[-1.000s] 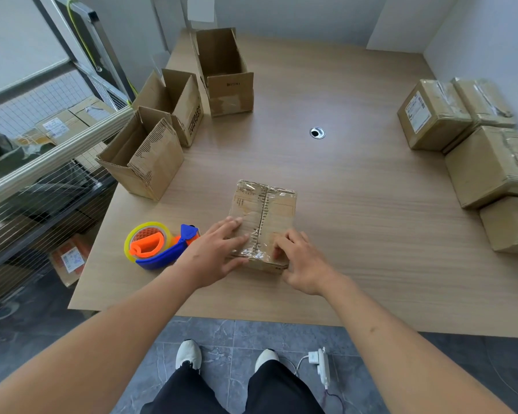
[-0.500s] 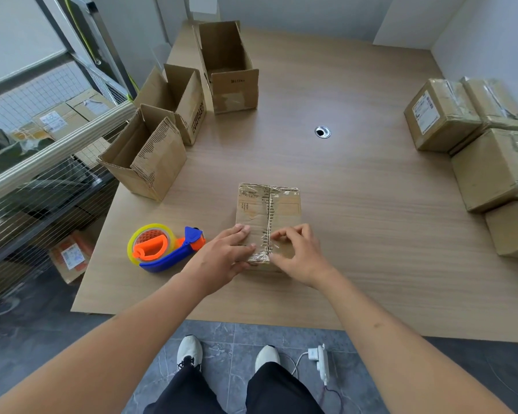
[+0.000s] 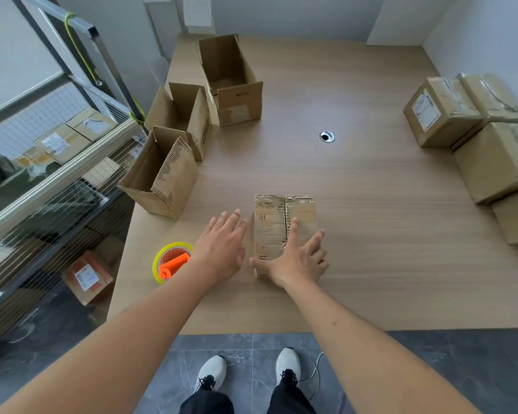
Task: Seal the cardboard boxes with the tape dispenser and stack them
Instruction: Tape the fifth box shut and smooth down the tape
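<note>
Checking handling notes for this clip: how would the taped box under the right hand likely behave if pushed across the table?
The taped box lies flat and low, so it should slide rather than tip. Its glossy tape may feel slippery under the right hand. Its creased cardboard could flex slightly.

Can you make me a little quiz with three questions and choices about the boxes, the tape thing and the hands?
1. Where is the tape dispenser?
A. left of the taped box
B. inside an open box
C. on the floor

2. How many open boxes stand on the table?
A. one
B. three
C. six

3. What is the right hand doing?
A. lying spread on the taped box
B. holding the dispenser
C. hanging off the table

Answers: 1 A, it sits beside the left hand. 2 B, three stand at the table's left. 3 A, its fingers lie straight.
</note>
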Demonstrator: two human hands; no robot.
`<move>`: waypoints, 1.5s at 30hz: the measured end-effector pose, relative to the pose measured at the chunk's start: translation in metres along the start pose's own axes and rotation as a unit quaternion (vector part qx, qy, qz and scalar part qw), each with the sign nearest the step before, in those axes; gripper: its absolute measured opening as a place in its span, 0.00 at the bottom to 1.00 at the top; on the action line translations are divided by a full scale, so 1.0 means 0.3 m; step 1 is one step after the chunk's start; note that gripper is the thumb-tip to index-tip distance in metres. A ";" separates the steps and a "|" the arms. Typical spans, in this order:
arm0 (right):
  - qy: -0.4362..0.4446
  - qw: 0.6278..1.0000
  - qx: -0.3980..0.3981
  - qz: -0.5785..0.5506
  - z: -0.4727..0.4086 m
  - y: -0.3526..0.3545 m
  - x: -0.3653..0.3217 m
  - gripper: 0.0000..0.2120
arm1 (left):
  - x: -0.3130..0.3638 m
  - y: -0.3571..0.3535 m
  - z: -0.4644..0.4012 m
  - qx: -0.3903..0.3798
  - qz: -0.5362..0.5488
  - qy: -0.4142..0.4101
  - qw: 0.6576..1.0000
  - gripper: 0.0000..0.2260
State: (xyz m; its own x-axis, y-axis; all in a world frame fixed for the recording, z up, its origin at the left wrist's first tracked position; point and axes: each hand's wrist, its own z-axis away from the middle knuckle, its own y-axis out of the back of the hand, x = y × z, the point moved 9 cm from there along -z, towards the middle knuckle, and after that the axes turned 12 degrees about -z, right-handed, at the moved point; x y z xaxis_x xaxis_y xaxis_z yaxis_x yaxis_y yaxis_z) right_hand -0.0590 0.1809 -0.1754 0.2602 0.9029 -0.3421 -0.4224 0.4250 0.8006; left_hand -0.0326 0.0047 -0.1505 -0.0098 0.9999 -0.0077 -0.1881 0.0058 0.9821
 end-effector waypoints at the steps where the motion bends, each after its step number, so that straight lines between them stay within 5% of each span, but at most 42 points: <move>1: -0.004 1.000 0.009 -0.002 0.008 0.005 -0.008 0.68 | -0.013 0.000 -0.008 -0.006 -0.009 -0.008 1.000 0.29; 12: -0.061 0.991 0.086 -0.080 0.247 0.206 -0.030 0.59 | 0.018 0.277 -0.067 0.027 -0.027 -0.137 0.990 0.24; 26: -0.099 0.971 0.183 -0.117 0.546 0.644 0.180 0.59 | 0.406 0.679 0.010 0.108 -0.052 -0.248 0.961 0.26; 45: -0.044 0.978 0.186 -0.088 0.615 1.081 0.894 0.59 | 1.205 0.756 0.147 0.114 -0.042 -0.204 0.971 0.24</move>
State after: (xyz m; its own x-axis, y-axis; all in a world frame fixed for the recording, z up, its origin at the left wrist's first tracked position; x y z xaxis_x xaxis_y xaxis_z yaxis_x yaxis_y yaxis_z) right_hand 0.0339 0.5491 0.0831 0.3807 0.8021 -0.4601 -0.0233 0.5057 0.8624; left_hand -0.0356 0.3679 0.0777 0.3945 0.9170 -0.0593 0.0511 0.0425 0.9978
